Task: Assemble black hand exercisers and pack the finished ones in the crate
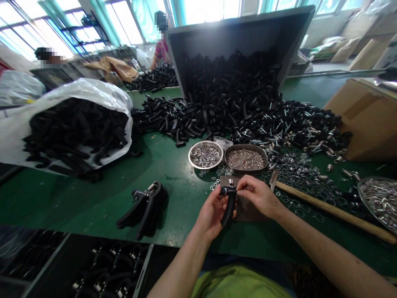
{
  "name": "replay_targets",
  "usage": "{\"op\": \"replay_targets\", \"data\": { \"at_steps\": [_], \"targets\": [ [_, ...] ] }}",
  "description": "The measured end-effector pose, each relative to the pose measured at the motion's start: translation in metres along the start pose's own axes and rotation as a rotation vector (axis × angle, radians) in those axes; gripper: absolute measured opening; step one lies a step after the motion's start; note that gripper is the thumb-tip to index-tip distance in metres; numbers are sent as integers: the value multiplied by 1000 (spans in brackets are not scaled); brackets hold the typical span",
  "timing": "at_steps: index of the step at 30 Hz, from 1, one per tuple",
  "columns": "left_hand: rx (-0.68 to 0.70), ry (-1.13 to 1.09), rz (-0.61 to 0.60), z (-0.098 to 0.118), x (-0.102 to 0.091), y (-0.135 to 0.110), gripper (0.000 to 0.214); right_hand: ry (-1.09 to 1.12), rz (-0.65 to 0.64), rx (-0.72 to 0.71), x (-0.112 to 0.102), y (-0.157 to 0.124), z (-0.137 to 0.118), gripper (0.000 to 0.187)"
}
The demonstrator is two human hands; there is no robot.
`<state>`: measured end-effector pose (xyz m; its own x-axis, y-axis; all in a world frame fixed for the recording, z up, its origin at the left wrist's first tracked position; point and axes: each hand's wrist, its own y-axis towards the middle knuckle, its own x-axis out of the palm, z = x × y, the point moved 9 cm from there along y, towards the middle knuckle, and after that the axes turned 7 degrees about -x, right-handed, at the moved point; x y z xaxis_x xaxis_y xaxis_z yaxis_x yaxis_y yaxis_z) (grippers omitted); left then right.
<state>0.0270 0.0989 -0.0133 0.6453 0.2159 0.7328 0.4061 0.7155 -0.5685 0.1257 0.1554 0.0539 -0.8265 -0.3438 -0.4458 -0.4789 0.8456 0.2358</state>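
Note:
A black curved foam-covered handle (pixel 228 210) is held upright in my left hand (pixel 210 216), with the fingers wrapped round it. My right hand (pixel 259 197) pinches at the handle's top end, thumb and fingertip together; whatever small piece is between them is too small to make out. Just behind the handle, a short metal coil (pixel 230 182) stands on a dark flat plate (pixel 248 209). To the left, an assembled black hand gripper (pixel 145 209) with a metal spring lies on the green table (pixel 176 186).
A round bowl of metal rings (pixel 190 160) and an oval tin of small metal bits (pixel 245 171) stand beyond my hands. A hammer (pixel 328 207) lies at right among loose rings. Black handles spill from a grey bin (pixel 242 35) and fill a white bag (pixel 102 89). A cardboard box (pixel 369 120) stands right.

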Motion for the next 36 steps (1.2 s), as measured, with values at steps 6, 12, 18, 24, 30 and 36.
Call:
{"op": "replay_targets", "data": {
  "at_steps": [6, 12, 18, 24, 30, 36],
  "targets": [
    [300, 790, 49, 34, 10, 4, 47, -634, -214, -397, 9, -9, -3, 17],
    [677, 1770, 199, 33, 33, -1, 65, -1035, -407, -717, 30, -23, 18, 24],
    [734, 2014, 243, 15, 31, -6, 66, -1044, -244, -444, -18, -33, 23, 20],
    [706, 1977, 385, 20, 21, -2, 59, -1193, -59, 149, -116, -90, 89, 32],
    [706, 2011, 383, 20, 23, -1, 60, -1197, -13, 322, -123, -102, 92, 31],
    [699, 1987, 382, 20, 21, 0, 61, -757, 136, 103, -86, -71, -7, 35]
  ]
}}
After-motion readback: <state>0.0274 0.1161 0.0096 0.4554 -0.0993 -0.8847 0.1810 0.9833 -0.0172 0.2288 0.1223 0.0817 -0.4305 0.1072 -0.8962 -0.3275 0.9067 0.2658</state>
